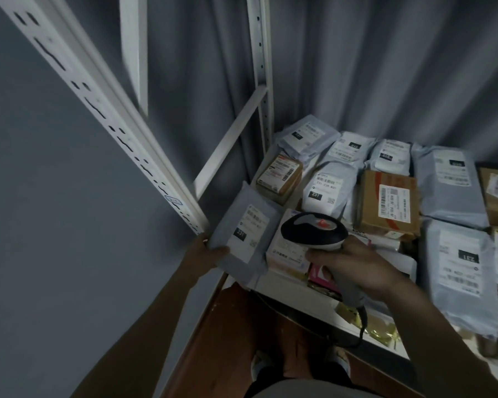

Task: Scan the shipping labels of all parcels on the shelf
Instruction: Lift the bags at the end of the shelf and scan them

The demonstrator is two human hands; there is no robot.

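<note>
The person stands tight against the front edge of the white shelf (273, 278), feet on the reddish-brown floor (227, 334) below it. The left hand (204, 254) holds a grey mailer (242, 234) at the shelf's left front corner, thumb curled over its near edge; the grip is clamped on the bag, which hangs a little past the shelf edge, right beside the slotted white upright (104, 110). Its white label (250, 234) faces up with a black "231" tag.

The right hand (354, 268) is wrapped around the handle of a handheld scanner (314, 231), fingers closed on it, the dark head with its orange button hovering over a pale pink box (285, 254) just right of the mailer. A cable (364, 326) drops from the handle over the shelf front.

Behind, parcels (391, 202) pack the shelf edge to edge: grey bags and brown cartons, labels up, touching or overlapping, running back to the grey curtain (357, 67). A diagonal brace (230, 139) crosses the left end of the rack. The only open room is to the left, along the plain grey wall (41, 196), and the strip of floor in front.
</note>
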